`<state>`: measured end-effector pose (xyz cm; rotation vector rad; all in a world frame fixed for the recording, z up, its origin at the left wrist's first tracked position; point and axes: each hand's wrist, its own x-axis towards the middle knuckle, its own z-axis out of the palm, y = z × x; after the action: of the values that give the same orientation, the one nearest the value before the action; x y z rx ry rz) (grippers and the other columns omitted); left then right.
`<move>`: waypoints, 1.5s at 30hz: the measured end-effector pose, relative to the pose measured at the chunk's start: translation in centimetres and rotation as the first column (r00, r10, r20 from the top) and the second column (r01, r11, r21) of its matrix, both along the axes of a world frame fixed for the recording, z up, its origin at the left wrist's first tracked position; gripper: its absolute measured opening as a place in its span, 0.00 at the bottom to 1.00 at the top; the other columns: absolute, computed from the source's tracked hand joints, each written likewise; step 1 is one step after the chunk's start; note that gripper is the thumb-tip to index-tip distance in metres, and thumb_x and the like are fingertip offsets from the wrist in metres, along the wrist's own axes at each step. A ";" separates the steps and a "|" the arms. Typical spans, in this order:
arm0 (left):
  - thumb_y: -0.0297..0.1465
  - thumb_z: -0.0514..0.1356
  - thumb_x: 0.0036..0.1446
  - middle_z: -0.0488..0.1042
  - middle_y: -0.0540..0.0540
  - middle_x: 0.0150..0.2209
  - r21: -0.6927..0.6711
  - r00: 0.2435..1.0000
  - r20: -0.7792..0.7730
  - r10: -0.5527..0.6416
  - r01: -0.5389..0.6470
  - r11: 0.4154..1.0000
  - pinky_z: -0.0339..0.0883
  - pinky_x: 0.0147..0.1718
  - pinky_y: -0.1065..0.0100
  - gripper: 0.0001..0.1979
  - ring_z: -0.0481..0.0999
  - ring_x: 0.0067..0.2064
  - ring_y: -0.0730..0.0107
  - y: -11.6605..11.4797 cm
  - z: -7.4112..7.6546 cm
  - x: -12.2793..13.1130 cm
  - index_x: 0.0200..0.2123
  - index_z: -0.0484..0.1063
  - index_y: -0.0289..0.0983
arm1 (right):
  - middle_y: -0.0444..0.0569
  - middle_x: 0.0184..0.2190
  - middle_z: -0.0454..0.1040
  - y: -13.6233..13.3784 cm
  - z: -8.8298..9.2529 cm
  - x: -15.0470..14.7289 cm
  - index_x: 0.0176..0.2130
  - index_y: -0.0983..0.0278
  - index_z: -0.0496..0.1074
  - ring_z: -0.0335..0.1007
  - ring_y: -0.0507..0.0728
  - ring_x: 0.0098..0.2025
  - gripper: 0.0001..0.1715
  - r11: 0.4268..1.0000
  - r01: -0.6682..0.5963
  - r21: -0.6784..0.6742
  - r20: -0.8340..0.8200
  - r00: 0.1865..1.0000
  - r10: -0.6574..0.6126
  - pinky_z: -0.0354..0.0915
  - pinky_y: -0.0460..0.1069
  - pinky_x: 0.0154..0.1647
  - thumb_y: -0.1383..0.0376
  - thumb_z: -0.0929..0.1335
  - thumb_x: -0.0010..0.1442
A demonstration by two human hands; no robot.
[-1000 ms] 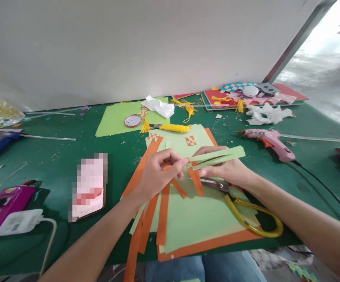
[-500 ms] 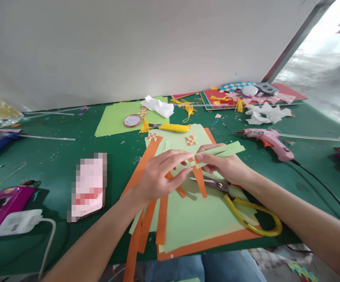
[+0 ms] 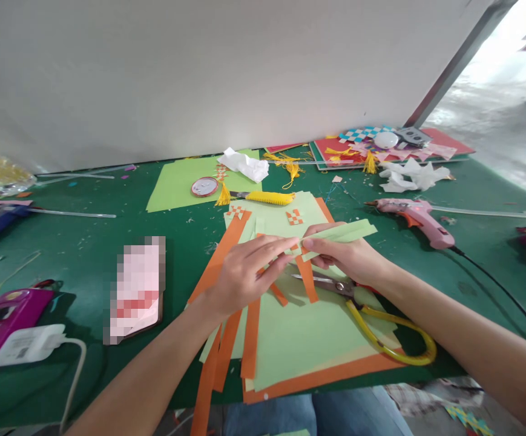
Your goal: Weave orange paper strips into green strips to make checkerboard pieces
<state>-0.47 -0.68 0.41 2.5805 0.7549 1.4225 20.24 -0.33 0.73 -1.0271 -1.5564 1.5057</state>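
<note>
right hand pinching strips, scissors overhanging sheets

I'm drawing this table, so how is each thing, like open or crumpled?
Right hand: pinching paper strips
Left hand: at the strips, grip unclear
Scissors: lying down, open or shut unclear
Yellow knife: lying down, unheld
Pink glue gun: on its side, unheld
White tissue: crumpled
Phone: lying down, screen blurred

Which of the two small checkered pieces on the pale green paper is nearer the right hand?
The right checkered piece; the other lies farther left, by a long orange strip.
</note>
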 end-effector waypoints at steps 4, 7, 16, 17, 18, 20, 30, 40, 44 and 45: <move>0.25 0.62 0.59 0.81 0.46 0.40 -0.112 1.000 0.019 0.020 -0.018 0.994 0.73 0.34 0.73 0.15 0.80 0.33 0.74 -0.2 0.1 0.0 0.50 0.73 0.39 | 0.39 0.16 0.63 0.0 0.1 -0.1 0.25 0.66 0.68 0.54 0.47 0.20 0.19 1.000 -0.007 0.010 0.005 1.000 0.007 0.49 0.46 0.21 0.56 0.68 0.61; 0.26 0.61 0.59 0.81 0.46 0.40 -0.174 0.999 0.043 0.010 -0.003 0.985 0.72 0.33 0.74 0.14 0.79 0.32 0.74 -0.2 0.2 0.0 0.49 0.73 0.39 | 0.40 0.17 0.63 -0.1 0.3 -0.2 0.24 0.66 0.68 0.55 0.47 0.20 0.20 0.999 0.002 0.033 0.026 1.000 -0.003 0.50 0.46 0.21 0.56 0.68 0.61; 0.21 0.54 0.63 0.81 0.47 0.37 -0.197 0.997 0.047 -0.063 0.071 0.978 0.72 0.35 0.73 0.15 0.80 0.33 0.74 0.1 0.0 -0.1 0.48 0.74 0.40 | 0.40 0.18 0.64 0.1 -0.2 0.1 0.27 0.65 0.70 0.57 0.48 0.20 0.16 0.998 -0.007 -0.056 -0.066 0.998 0.003 0.51 0.45 0.21 0.57 0.69 0.59; 0.21 0.54 0.63 0.81 0.48 0.37 -0.193 0.997 0.045 -0.064 0.071 0.979 0.72 0.36 0.73 0.15 0.80 0.34 0.74 0.1 0.0 -0.1 0.48 0.74 0.40 | 0.41 0.18 0.65 0.1 -0.2 0.1 0.27 0.66 0.70 0.57 0.48 0.20 0.16 0.998 -0.011 -0.059 -0.053 0.999 0.008 0.51 0.45 0.20 0.57 0.69 0.59; 0.21 0.55 0.63 0.82 0.48 0.37 -0.187 0.997 0.044 -0.060 0.067 0.980 0.72 0.36 0.73 0.14 0.80 0.34 0.74 0.1 0.0 -0.1 0.47 0.74 0.40 | 0.41 0.18 0.65 0.1 -0.2 0.1 0.27 0.66 0.71 0.57 0.48 0.20 0.16 0.998 -0.017 -0.060 -0.042 0.999 0.014 0.51 0.45 0.20 0.56 0.70 0.58; 0.22 0.56 0.62 0.82 0.48 0.37 -0.170 0.998 0.047 -0.052 0.059 0.984 0.72 0.36 0.73 0.13 0.80 0.36 0.72 0.1 0.0 -0.1 0.45 0.75 0.40 | 0.41 0.18 0.66 0.0 -0.1 0.1 0.27 0.66 0.71 0.58 0.48 0.20 0.16 0.998 -0.031 -0.062 -0.033 0.999 0.029 0.51 0.45 0.20 0.56 0.70 0.58; 0.27 0.53 0.65 0.81 0.48 0.35 -0.311 0.999 0.041 0.024 -0.011 0.950 0.69 0.32 0.73 0.10 0.79 0.32 0.73 -0.3 0.3 0.0 0.44 0.74 0.39 | 0.40 0.17 0.65 -0.1 0.3 -0.1 0.26 0.65 0.70 0.57 0.48 0.20 0.17 1.000 -0.007 0.014 0.022 1.000 0.007 0.52 0.45 0.20 0.56 0.69 0.59; 0.33 0.56 0.63 0.73 0.52 0.23 -0.514 0.994 -0.108 -0.032 -0.028 0.857 0.63 0.26 0.74 0.12 0.70 0.24 0.76 -0.3 0.4 0.2 0.26 0.68 0.38 | 0.39 0.16 0.67 -0.2 0.3 -0.6 0.31 0.66 0.74 0.58 0.47 0.18 0.11 0.996 0.021 0.083 0.008 1.000 -0.022 0.54 0.44 0.18 0.59 0.72 0.56; 0.29 0.58 0.61 0.72 0.53 0.22 -0.329 0.994 -0.104 0.026 -0.060 0.942 0.63 0.26 0.75 0.09 0.69 0.23 0.76 -0.2 0.0 0.1 0.27 0.67 0.38 | 0.36 0.11 0.63 -0.2 0.3 -0.4 0.36 0.66 0.75 0.51 0.45 0.12 0.11 0.997 0.003 -0.076 -0.141 0.990 -0.014 0.48 0.42 0.12 0.61 0.73 0.55; 0.28 0.58 0.60 0.73 0.52 0.22 -0.268 0.995 -0.092 0.038 -0.061 0.962 0.64 0.27 0.74 0.08 0.70 0.24 0.76 -0.2 0.0 0.1 0.27 0.68 0.38 | 0.36 0.11 0.63 -0.1 0.3 -0.4 0.36 0.66 0.76 0.51 0.45 0.11 0.10 0.994 -0.011 -0.111 -0.186 0.982 -0.010 0.47 0.42 0.11 0.61 0.73 0.55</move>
<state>-0.41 -0.86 0.39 2.4390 0.9590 1.1338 19.88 -0.47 0.98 -0.9176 -1.3556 1.6547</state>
